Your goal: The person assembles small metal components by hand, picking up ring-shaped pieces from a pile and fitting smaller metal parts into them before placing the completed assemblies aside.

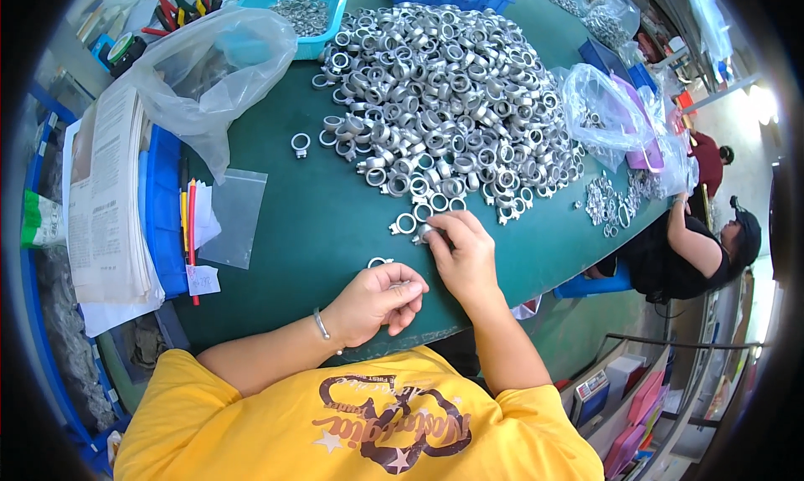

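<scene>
A big heap of silver metal rings [444, 96], each with a small lug, covers the middle of the green table [285, 221]. At the heap's near edge, my right hand [465, 259] pinches one metal ring [425, 232] between thumb and fingertips. A few loose rings lie just beyond those fingers. My left hand [377, 305] is closed near the table's front edge, thumb over curled fingers; a bit of something greyish shows under the thumb, too small to name. One ring [379, 262] lies right beyond its knuckles, and another single ring [301, 144] sits left of the heap.
On the left are a clear plastic bag [209, 79], a flat zip bag [236, 217], a blue tray [163, 213] with papers, and pens. A turquoise bin [314, 41] of small parts stands behind. Seated at the right is another person [695, 246], beside small metal parts [615, 205].
</scene>
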Demonstrator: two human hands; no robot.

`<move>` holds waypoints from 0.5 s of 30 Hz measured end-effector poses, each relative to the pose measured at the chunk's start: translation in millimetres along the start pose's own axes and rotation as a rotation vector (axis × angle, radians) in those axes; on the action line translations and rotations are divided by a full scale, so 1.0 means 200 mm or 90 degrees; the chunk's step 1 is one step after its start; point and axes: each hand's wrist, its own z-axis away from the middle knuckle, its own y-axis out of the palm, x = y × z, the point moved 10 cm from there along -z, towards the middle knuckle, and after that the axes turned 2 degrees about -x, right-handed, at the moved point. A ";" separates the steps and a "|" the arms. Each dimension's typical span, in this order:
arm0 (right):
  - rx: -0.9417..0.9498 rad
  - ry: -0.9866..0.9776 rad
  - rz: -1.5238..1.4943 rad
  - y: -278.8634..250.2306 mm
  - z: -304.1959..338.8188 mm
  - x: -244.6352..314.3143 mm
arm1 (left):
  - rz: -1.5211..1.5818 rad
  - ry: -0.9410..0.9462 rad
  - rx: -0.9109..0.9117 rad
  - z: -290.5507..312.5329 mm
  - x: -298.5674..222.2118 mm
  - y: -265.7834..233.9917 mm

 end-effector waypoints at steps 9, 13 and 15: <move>-0.010 0.070 -0.336 -0.09 0.16 0.04 | -0.116 0.142 -0.098 0.02 -0.12 -0.02; -0.011 -0.033 -0.258 -0.12 0.19 0.13 | -0.138 0.173 -0.110 0.04 -0.15 -0.03; -0.013 -0.077 -0.230 -0.12 0.20 0.14 | -0.160 0.189 -0.115 0.05 -0.16 -0.03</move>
